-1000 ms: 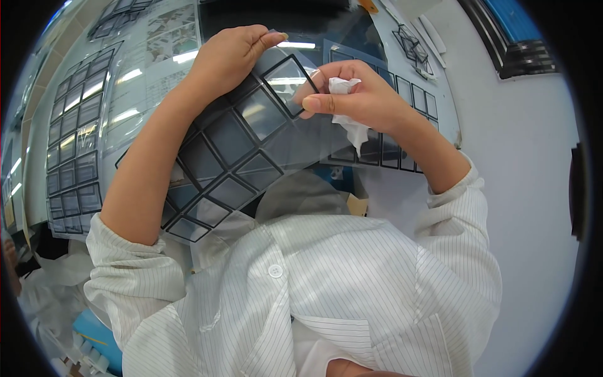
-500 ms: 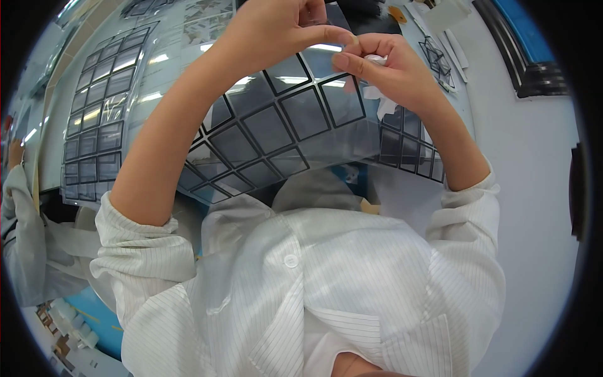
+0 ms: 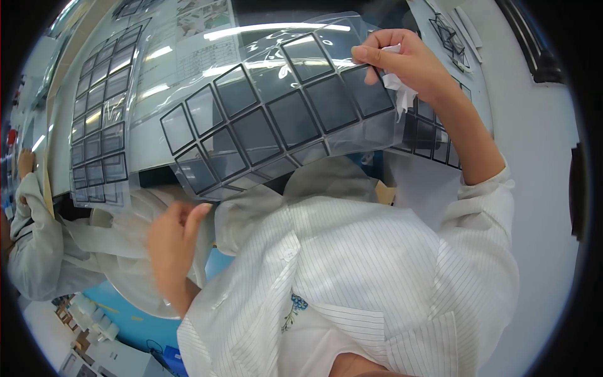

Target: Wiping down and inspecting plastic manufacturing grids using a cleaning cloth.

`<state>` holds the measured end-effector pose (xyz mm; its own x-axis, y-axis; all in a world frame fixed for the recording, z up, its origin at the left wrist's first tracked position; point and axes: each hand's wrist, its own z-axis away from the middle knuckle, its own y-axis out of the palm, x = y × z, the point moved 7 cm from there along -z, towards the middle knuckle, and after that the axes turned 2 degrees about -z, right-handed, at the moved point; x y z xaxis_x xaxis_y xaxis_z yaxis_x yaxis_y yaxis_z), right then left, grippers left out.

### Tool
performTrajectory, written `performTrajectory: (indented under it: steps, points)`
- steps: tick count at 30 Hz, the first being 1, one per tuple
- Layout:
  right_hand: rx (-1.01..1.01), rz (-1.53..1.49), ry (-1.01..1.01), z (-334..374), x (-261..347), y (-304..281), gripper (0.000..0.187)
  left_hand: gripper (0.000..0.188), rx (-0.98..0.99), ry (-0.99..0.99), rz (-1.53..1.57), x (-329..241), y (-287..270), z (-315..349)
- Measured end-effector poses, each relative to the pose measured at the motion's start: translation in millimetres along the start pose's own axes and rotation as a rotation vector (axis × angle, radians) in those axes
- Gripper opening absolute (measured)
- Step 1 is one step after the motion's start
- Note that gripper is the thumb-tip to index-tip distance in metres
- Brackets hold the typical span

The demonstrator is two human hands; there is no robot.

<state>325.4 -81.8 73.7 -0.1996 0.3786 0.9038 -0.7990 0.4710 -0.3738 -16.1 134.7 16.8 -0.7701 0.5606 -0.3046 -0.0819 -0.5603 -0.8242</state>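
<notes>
A clear plastic sheet with rows of dark, black-framed rectangular panels (image 3: 292, 119) lies across the table, its near part reaching past the table edge. At its upper right corner is my right hand (image 3: 408, 63), closed, thumb and forefinger pinched together at the film. A crumpled white tissue (image 3: 402, 94) sticks out from that hand. Whether the fingers also grip the film is hard to make out. My left hand (image 3: 173, 242) hangs in the air below the table edge, apart from the sheet. Its thumb points outward; motion smears the other fingers.
Another panelled sheet (image 3: 103, 116) lies at the left, and a darker one (image 3: 430, 135) is partly hidden under my right forearm. Black wire-like frames (image 3: 449, 41) rest at the far right. A co-worker's sleeve (image 3: 38, 213) shows at the left edge.
My left hand has left the sheet's upper edge and my right hand, swinging down and left toward my body. My right hand stays at the sheet's corner with the white tissue.
</notes>
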Motion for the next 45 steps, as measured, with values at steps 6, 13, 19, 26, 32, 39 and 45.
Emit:
performTrajectory:
  steps: [6, 13, 19, 26, 32, 39, 45]
  points:
    - [-0.011, -0.032, 0.007, -0.2, -10.6, -1.6, 0.026, 0.021, 0.057, 0.270, 1.225, 2.5, 62.5, -6.2]
    - [-0.092, 0.109, 0.059, 16.5, -20.7, -4.8, 0.029, 0.027, 0.119, 0.171, 1.287, 1.0, 46.8, -3.8]
    - [-0.096, 0.163, 0.053, 21.3, -28.1, -12.8, 0.030, 0.031, 0.104, 0.123, 1.235, -8.3, 42.4, -2.6]
    - [-0.090, 0.127, 0.040, 21.4, -29.5, -10.4, 0.032, 0.031, 0.077, 0.151, 1.147, -5.4, 39.5, -1.4]
    - [-0.099, 0.143, -0.065, 15.1, -9.5, -11.1, 0.030, 0.031, -0.065, 0.181, 1.149, -10.4, 24.8, -0.6]
    - [-0.082, 0.319, -0.154, -30.5, 1.9, -28.0, 0.035, 0.034, -0.381, 0.119, 1.054, -16.2, -21.9, -28.3]
    - [-0.325, 0.888, -0.311, -21.7, 38.7, 4.0, 0.036, 0.025, -0.854, 0.087, 0.112, -21.1, -46.0, -13.3]
